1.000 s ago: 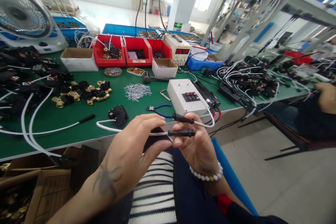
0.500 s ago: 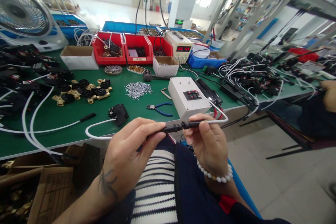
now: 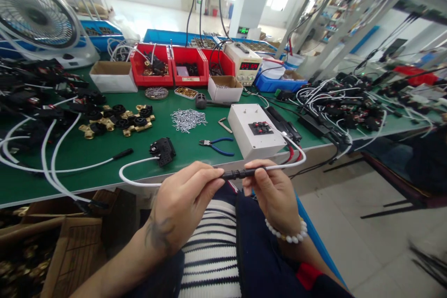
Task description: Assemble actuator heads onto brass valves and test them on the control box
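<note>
My left hand (image 3: 188, 195) pinches a black cable connector (image 3: 228, 175) whose white cable (image 3: 127, 178) loops left to a black plastic module (image 3: 162, 151) on the bench. Opposite it, my right hand (image 3: 274, 193) grips a second black cable connector (image 3: 248, 172), with a white cable (image 3: 296, 160) running back to the white switch box (image 3: 256, 131). The two connectors meet end to end in a line, just in front of the table edge. Blue-handled pliers (image 3: 217, 146) lie beyond my hands.
Brass fittings (image 3: 120, 121), a pile of metal pins (image 3: 188, 120) and a hex key (image 3: 224, 125) lie on the green bench. Red bins (image 3: 153, 67) and a power supply (image 3: 243, 63) stand behind. Cabled black modules crowd both sides. A carton (image 3: 75, 251) sits below left.
The gap between the two connectors has closed; they now join end to end. My hands have come slightly nearer each other, and the whole view has shifted a little.
</note>
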A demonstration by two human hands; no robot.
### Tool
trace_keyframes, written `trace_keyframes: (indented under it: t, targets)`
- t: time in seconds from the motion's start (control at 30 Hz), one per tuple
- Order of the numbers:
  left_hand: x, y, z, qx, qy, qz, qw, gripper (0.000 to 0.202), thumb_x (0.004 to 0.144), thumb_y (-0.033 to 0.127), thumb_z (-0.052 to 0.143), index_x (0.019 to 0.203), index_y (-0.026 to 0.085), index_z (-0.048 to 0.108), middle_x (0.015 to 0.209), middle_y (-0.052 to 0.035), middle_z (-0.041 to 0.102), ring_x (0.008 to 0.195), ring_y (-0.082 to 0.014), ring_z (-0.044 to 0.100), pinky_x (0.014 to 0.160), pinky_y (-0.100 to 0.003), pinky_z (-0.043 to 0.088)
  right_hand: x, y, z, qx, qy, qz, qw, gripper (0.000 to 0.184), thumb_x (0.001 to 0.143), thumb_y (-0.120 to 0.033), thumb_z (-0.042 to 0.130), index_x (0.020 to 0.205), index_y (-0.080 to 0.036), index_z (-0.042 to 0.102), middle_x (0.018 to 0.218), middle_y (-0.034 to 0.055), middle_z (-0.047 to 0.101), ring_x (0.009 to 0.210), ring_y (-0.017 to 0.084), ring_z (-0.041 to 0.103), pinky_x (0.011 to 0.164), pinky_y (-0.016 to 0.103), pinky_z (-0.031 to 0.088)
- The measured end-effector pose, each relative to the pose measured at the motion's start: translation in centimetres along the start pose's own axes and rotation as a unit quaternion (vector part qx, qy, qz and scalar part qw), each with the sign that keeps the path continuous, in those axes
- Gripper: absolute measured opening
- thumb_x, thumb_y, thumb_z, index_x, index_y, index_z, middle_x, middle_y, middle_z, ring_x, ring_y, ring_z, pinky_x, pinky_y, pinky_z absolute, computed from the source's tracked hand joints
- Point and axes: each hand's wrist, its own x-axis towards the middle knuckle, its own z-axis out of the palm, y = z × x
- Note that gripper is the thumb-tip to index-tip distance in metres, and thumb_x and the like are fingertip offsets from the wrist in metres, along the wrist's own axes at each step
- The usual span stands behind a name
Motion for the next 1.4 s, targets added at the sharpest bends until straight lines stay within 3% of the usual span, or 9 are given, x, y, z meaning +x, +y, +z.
trace_keyframes:
  t: [0.13,0.33,0.43,0.57,0.63,0.8,1.23,1.33,1.4]
  targets:
    - [-0.7,-2.6,0.2,0.025,-0.103,-0.051,0.993,0.022,0.099,0.035,0.052,0.101,0.019,0.068,0.094,-0.0051,0.074,0.088,-0.0193,0.07,0.077,-0.029,0.056,-0.4,3.6,-3.0,-0.036,-0.076,0.156,0.984,0.039,0.086,-0.054,0.07,0.095,-0.016,0.071,0.071,0.0022,0.07,0.057,0.011,0.061,0.056,0.025,0.048]
    - [-2.0,-10.3,-2.3,0.226,0.03,-0.322,0.919,0.059,0.093,0.061,0.04,0.112,0.011,0.064,0.116,-0.023,0.065,0.115,-0.0403,0.058,0.101,-0.055,0.044,-0.7,5.6,-7.9,-0.266,-0.239,0.29,0.888,0.048,0.079,-0.063,0.069,0.082,-0.015,0.073,0.066,0.0025,0.07,0.058,0.013,0.062,0.058,0.026,0.048]
    - [-2.6,-13.5,-2.6,0.219,0.008,-0.384,0.897,0.058,0.087,0.066,0.045,0.092,0.012,0.065,0.092,-0.0231,0.066,0.105,-0.046,0.061,0.096,-0.061,0.045,1.7,2.1,-8.2,-0.306,-0.299,0.23,0.874,0.036,0.086,-0.053,0.067,0.085,-0.018,0.075,0.074,0.0032,0.073,0.067,0.015,0.066,0.064,0.029,0.052]
    - [-2.5,-15.0,-1.6,0.165,0.005,-0.395,0.904,0.06,0.078,0.066,0.056,0.098,0.011,0.065,0.096,-0.0218,0.066,0.102,-0.0423,0.064,0.094,-0.057,0.049,9.3,-1.9,-7.9,-0.382,-0.062,-0.035,0.922,0.026,0.093,-0.046,0.062,0.087,-0.022,0.073,0.084,0.0028,0.074,0.079,0.016,0.067,0.078,0.031,0.054]
    - [-2.1,-14.8,-0.8,0.122,0.007,-0.384,0.915,0.063,0.079,0.059,0.059,0.119,0.011,0.06,0.108,-0.0198,0.067,0.098,-0.0353,0.067,0.092,-0.052,0.052,14.0,-2.0,-8.2,-0.411,0.027,-0.113,0.904,0.019,0.092,-0.042,0.062,0.095,-0.025,0.071,0.1,0.0022,0.074,0.093,0.016,0.065,0.089,0.032,0.051]
    - [-1.6,-14.0,1.2,0.025,0.021,-0.336,0.941,0.067,0.082,0.04,0.064,0.142,0.017,0.043,0.11,-0.0116,0.071,0.094,-0.0257,0.071,0.089,-0.042,0.056,21.6,0.9,-9.4,-0.454,-0.001,-0.082,0.887,0.012,0.084,-0.032,0.071,0.085,-0.021,0.073,0.094,0.0022,0.075,0.095,0.018,0.065,0.093,0.034,0.049]
    - [-1.3,-7.5,1.1,-0.002,0.137,-0.094,0.986,0.039,0.085,0.009,0.061,0.122,0.02,0.056,0.117,-0.0091,0.06,0.114,-0.0215,0.058,0.091,-0.036,0.056,21.3,1.1,-8.6,-0.576,-0.015,-0.131,0.807,0.037,0.093,-0.05,0.056,0.091,-0.018,0.074,0.109,0.0168,0.074,0.113,0.032,0.064,0.105,0.054,0.045]
    - [-1.2,-6.2,0.2,0.056,0.187,-0.009,0.981,0.04,0.082,0.005,0.065,0.117,0.021,0.055,0.111,-0.0071,0.058,0.107,-0.0212,0.059,0.091,-0.038,0.056,16.4,0.2,-5.1,-0.452,-0.009,-0.176,0.874,0.055,0.09,-0.064,0.055,0.118,-0.019,0.067,0.116,0.0151,0.071,0.111,0.028,0.066,0.1,0.049,0.051]
    - [-1.1,-5.4,-0.1,0.1,0.22,0.047,0.969,0.04,0.08,0.002,0.067,0.113,0.022,0.056,0.107,-0.0053,0.056,0.103,-0.0206,0.059,0.09,-0.038,0.055,11.6,-0.1,-1.9,-0.282,-0.102,-0.096,0.949,0.069,0.088,-0.073,0.049,0.131,-0.019,0.058,0.111,0.0137,0.072,0.097,0.024,0.072,0.089,0.043,0.058]
